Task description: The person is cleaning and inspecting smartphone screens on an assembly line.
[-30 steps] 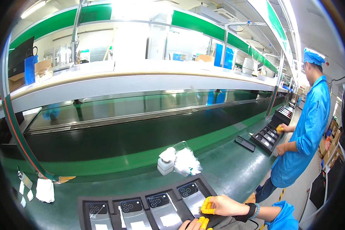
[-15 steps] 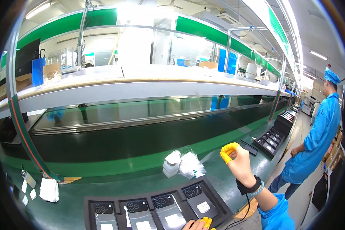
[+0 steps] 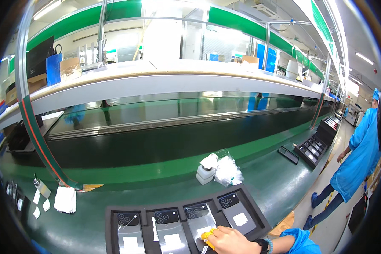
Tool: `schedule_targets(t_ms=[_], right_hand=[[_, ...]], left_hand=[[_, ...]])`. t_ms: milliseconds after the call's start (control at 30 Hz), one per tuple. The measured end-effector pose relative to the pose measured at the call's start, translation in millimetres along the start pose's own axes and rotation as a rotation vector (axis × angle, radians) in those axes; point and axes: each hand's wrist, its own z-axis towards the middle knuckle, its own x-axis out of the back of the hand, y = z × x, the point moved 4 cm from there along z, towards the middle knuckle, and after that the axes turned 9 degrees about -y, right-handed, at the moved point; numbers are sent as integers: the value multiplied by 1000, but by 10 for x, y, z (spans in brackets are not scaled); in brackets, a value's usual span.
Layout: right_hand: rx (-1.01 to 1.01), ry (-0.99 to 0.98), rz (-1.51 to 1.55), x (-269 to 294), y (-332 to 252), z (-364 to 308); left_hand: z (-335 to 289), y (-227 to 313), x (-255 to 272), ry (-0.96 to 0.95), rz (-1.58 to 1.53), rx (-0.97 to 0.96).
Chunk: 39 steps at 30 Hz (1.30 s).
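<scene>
My right hand [image 3: 230,240] reaches in from the lower right, a dark band and a light blue bracelet at its wrist. Yellow finger cots cover its fingertips, which are drawn together at the lower part of a smartphone [image 3: 194,219], third from the left in a black foam tray [image 3: 183,205]. What they pinch, if anything, is hidden. Other dark smartphones lie back up beside it: one at far left [image 3: 127,230], one second from left [image 3: 165,226], one at right [image 3: 232,211]. White labels sit on their backs. My left hand is out of view.
A white bottle [image 3: 205,174] and a clear plastic bag [image 3: 227,171] stand behind the tray. A white cloth [image 3: 65,200] and small bottle [image 3: 41,188] lie left. Another phone tray [image 3: 311,150] and a black frame [image 3: 288,155] are farther right. A person in blue [image 3: 356,152] stands beyond.
My right hand has come down from above the bench to the third phone. My left hand has gone out of the lower edge. The view has shifted, and the person in blue appears farther right.
</scene>
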Motion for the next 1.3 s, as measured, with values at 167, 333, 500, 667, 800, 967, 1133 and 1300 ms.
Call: schedule_targets(t_ms=[167, 333, 500, 667, 800, 967, 1133, 1300], right_hand=[[-1, -161, -37, -101, -35, -4], [112, -315, 21, -160, 63, 18], [239, -338, 143, -38, 102, 17], [307, -396, 178, -94, 181, 142], [467, -361, 157, -99, 157, 160], [365, -516, 243, -71, 169, 195], [484, -492, 205, -29, 147, 187], [528, -467, 195, -52, 135, 177]], left_hand=[[-89, -246, 359, 84, 111, 173], [-112, -373, 444, 90, 174, 240], [-64, -389, 439, 117, 166, 277], [-84, -415, 394, 131, 219, 308], [-76, -400, 377, 157, 266, 312], [-63, -415, 356, 164, 259, 320], [-76, -418, 354, 167, 254, 316], [-85, -404, 362, 161, 261, 325]])
